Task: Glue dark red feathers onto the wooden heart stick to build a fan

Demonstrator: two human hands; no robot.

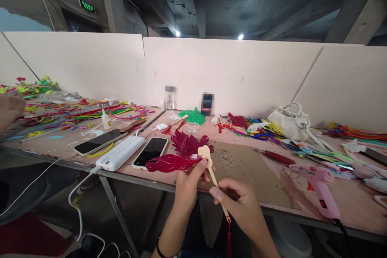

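My left hand [189, 181] pinches a dark red feather [171, 163] against the rounded top of a thin wooden stick [211, 171]. The feather points left, out over the table's front edge. My right hand [238, 201] is closed round the stick's lower shaft, where a red tassel [229, 238] hangs below the table edge. More dark red feathers [187, 143] lie on the table just behind the stick.
A brown cardboard sheet [242, 165] lies ahead, a pink glue gun [323, 185] to the right. Two phones [150, 152] and a white power bank [121, 152] sit left. Coloured feathers [260, 129], a white bag [288, 121] and a red-handled tool [278, 156] lie behind.
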